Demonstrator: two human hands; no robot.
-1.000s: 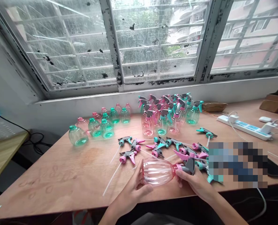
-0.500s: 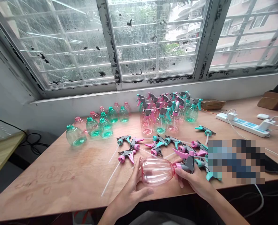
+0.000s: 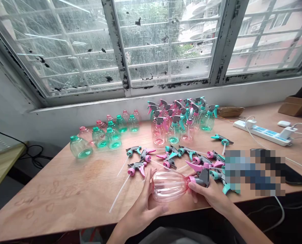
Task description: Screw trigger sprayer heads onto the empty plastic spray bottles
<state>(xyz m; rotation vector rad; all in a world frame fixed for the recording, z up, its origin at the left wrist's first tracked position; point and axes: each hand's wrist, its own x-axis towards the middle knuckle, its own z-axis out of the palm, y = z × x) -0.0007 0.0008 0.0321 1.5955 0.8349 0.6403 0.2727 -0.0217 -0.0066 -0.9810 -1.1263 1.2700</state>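
Note:
A clear pink spray bottle (image 3: 169,185) lies on its side above the table's front edge, its neck toward the right. My left hand (image 3: 144,203) cups the base end, fingers along the far side and thumb stretched out below. At the neck, my right hand (image 3: 209,195) pinches the pink collar of the grey-and-pink trigger sprayer (image 3: 203,177) between thumb and fingers. The sprayer head sits on the bottle's mouth. Just beyond my hands lie several loose trigger sprayers (image 3: 170,157), pink and teal, some with white dip tubes.
Several bottles without heads (image 3: 113,139) stand at back left. Several bottles with sprayers (image 3: 173,130) cluster at back centre. To the right are a white power strip (image 3: 264,133), a dark flat device (image 3: 296,174) partly covered by a blurred patch, cables and a cardboard box (image 3: 293,105).
The view has shifted slightly. Both hands keep nearly the same hold on the pink bottle, with little visible movement.

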